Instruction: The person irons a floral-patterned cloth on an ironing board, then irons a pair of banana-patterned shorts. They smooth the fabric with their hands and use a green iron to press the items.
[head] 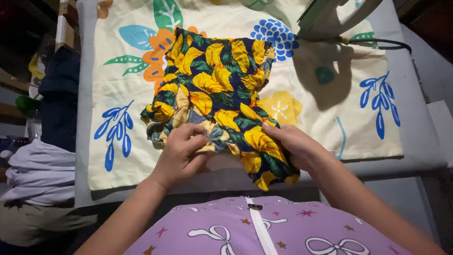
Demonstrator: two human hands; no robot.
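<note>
Padded ironing board point(424, 141) fills the view, draped with a cream cloth point(330, 113) printed in blue, orange and yellow flowers.

At 9 o'clock, off the board's left edge: a dark garment point(59, 94) hanging, and under it a pale lilac bundle point(40, 170).

Centre: a small garment point(217, 89) in a yellow-and-green leaf print on navy, lying on the cloth, its gathered hem toward the person.

Left hand point(181, 151), at 7 o'clock of the garment, is curled with fingers pinching the near hem. Right hand point(295, 144), at 5 o'clock, lies flat, palm down, fingers pressing the lower right corner, which hangs over the board's near edge. Hands apart, both on the fabric.

At 1 o'clock: an iron point(330, 16) standing at the far edge, its black cord point(382, 43) running right.

Judgement: to do this well, pull the hem gently taut between the two hands, smooth the gathers outward from the middle, and keep the overhanging corner from dragging the piece off.
</note>
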